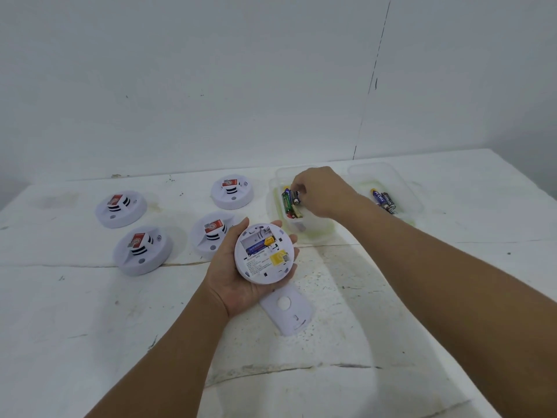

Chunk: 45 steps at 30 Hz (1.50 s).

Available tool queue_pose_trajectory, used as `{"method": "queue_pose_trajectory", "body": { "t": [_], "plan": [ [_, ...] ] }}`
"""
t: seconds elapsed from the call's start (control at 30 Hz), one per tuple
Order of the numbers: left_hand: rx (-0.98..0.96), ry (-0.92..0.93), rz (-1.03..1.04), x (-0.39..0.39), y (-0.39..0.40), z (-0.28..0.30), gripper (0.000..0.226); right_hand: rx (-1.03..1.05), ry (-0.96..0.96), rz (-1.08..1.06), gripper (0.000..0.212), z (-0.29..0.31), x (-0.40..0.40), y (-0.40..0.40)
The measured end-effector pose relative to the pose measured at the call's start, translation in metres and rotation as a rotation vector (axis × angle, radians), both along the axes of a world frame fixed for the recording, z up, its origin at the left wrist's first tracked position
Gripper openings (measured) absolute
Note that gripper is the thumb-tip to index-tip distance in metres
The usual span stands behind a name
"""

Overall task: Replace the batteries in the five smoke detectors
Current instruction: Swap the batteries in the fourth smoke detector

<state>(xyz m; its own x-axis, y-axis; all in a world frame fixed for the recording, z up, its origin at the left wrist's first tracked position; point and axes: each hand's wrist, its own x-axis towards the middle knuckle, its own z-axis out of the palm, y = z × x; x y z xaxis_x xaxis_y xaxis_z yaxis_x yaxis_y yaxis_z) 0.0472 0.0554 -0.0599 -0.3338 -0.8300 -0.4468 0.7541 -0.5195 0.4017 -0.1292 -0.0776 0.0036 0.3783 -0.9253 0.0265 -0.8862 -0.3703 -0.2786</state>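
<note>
- In my left hand (241, 277), palm up over the scuffed white table (391, 297), sits a round white smoke detector (264, 252), back side facing me, fingers curled around its rim and gripping it.
- Its battery bay is open: a blue battery (256, 246) lies inside, next to a yellow sticker (278, 257).
- Just beneath that hand, flat on the table, there's the detached white back cover (286, 310).
- My right hand (319, 191) reaches into the nearer clear plastic tub (313, 230), fingertips pinched on a battery from the loose batteries (291, 203) piled there.
- Further right, a second clear tub (413, 188) holds a few more batteries (384, 201).
- To my left, four more white smoke detectors rest face up on the table: one far left (121, 209), one in front of it (142, 250), one beside my thumb (211, 235), one at the back near the first tub (232, 190).
- Each of those four wears a red label on top.
</note>
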Motion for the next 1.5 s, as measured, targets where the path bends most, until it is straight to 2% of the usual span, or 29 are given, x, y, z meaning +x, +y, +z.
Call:
{"method": "queue_pose_trajectory", "body": {
  "t": [0.17,0.23,0.37,0.47,0.57,0.77,0.93,1.1,1.27,1.43,1.5],
  "plan": [
    [0.004,-0.007,-0.026,-0.002,0.001,0.003,0.061,-0.054,0.24,0.029,0.042,-0.009,0.016,-0.031],
    [0.007,-0.012,-0.04,-0.002,0.001,0.004,0.06,-0.079,0.367,0.016,0.04,-0.012,0.022,-0.037],
    [0.034,-0.009,-0.063,0.0,-0.001,0.003,0.058,-0.063,0.453,0.003,0.029,-0.023,0.026,-0.041],
    [0.03,-0.02,-0.077,0.0,-0.002,0.003,0.059,-0.125,0.478,0.03,0.035,-0.026,0.025,-0.044],
    [0.034,-0.032,-0.079,0.002,-0.002,0.002,0.06,-0.124,0.495,0.084,0.032,-0.025,0.024,-0.048],
    [0.029,-0.058,-0.077,0.002,-0.003,0.002,0.061,0.043,0.357,0.151,0.037,-0.025,0.014,-0.044],
    [0.04,-0.067,-0.072,0.001,-0.003,0.003,0.062,0.139,0.272,0.127,0.058,-0.022,0.013,-0.045],
    [0.04,-0.069,-0.068,0.001,-0.003,0.003,0.061,0.136,0.385,0.154,0.051,-0.015,0.016,-0.041],
    [0.041,-0.068,-0.071,0.001,-0.003,0.002,0.059,0.154,0.359,0.139,0.039,-0.012,0.016,-0.043],
    [0.047,-0.067,-0.073,0.003,-0.004,0.0,0.061,0.235,0.439,0.159,0.063,-0.003,0.018,-0.038],
    [0.047,-0.07,-0.076,0.003,-0.005,0.0,0.061,0.247,0.434,0.176,0.063,0.0,0.016,-0.037]
  ]
}}
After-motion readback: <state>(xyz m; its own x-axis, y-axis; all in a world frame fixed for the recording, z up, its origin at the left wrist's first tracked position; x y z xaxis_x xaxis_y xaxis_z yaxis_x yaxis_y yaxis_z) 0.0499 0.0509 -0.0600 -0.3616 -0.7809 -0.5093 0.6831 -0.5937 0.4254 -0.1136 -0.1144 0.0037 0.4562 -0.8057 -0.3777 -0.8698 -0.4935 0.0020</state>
